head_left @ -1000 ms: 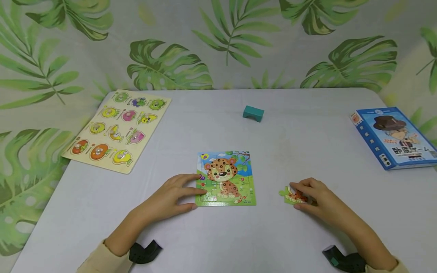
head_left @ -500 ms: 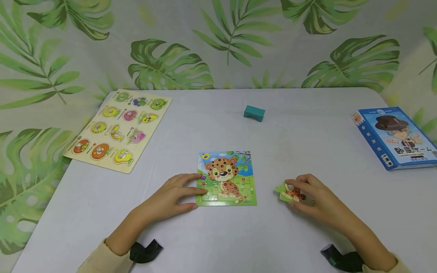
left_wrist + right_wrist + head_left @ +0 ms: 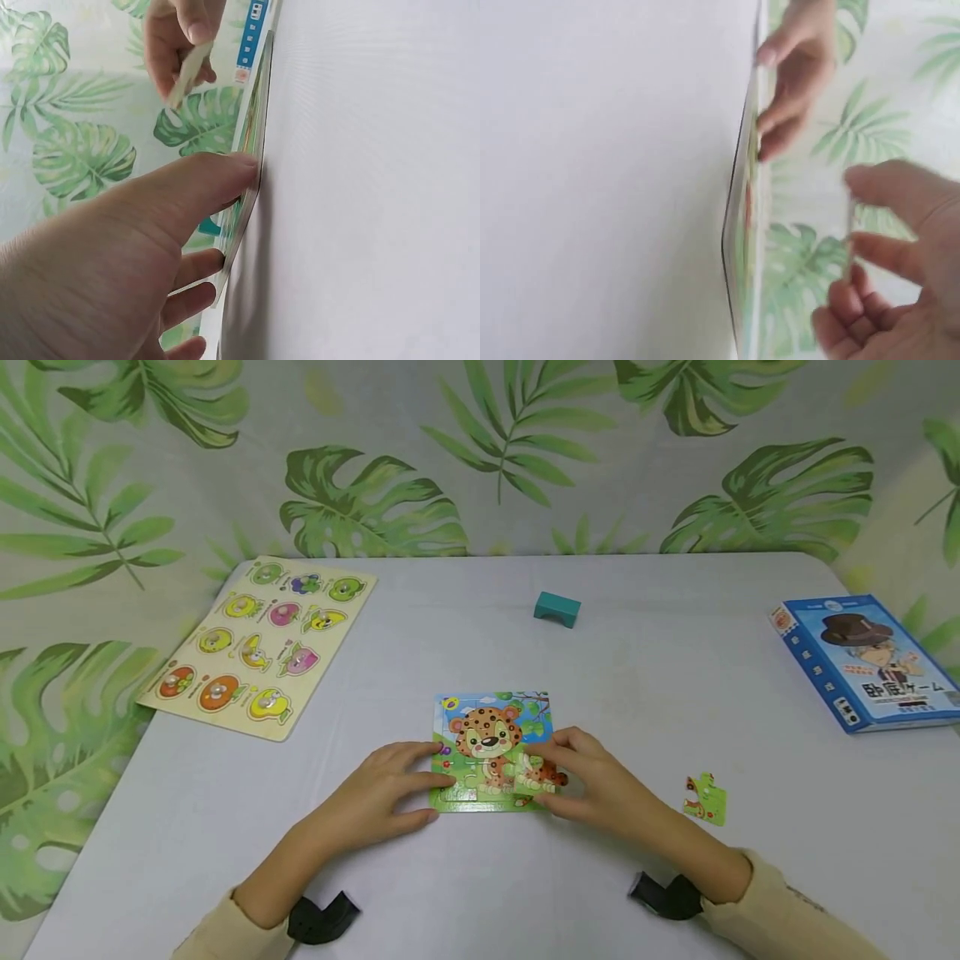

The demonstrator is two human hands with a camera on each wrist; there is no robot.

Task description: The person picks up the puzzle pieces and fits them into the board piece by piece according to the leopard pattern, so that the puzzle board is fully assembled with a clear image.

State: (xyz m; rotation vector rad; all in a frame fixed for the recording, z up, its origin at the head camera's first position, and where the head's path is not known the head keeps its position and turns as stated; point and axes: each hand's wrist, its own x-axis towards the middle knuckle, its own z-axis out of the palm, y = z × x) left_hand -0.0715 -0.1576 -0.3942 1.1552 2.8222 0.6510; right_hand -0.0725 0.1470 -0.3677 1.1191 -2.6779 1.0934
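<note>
A square jigsaw puzzle board (image 3: 489, 727) with a leopard cub picture lies flat on the white table. My left hand (image 3: 381, 789) rests at its left side, fingers spread and fairly straight, fingertips on the edge; the left wrist view shows the thumb touching the rim. My right hand (image 3: 600, 778) pinches a puzzle piece (image 3: 532, 775) with leopard spots and green grass between thumb and fingers. Held over the board's lower right part, that piece hides some of the picture; in the right wrist view it appears edge-on, apart from the board.
One loose puzzle piece (image 3: 707, 800) lies right of the board. A fruit peg board (image 3: 258, 647) sits at the back left, a teal arched block (image 3: 557, 608) at the back middle. At the right edge is a blue box (image 3: 870, 664).
My right hand has lifted the puzzle piece and carried it left over the board. The loose piece at the right is now uncovered. My left hand stays put.
</note>
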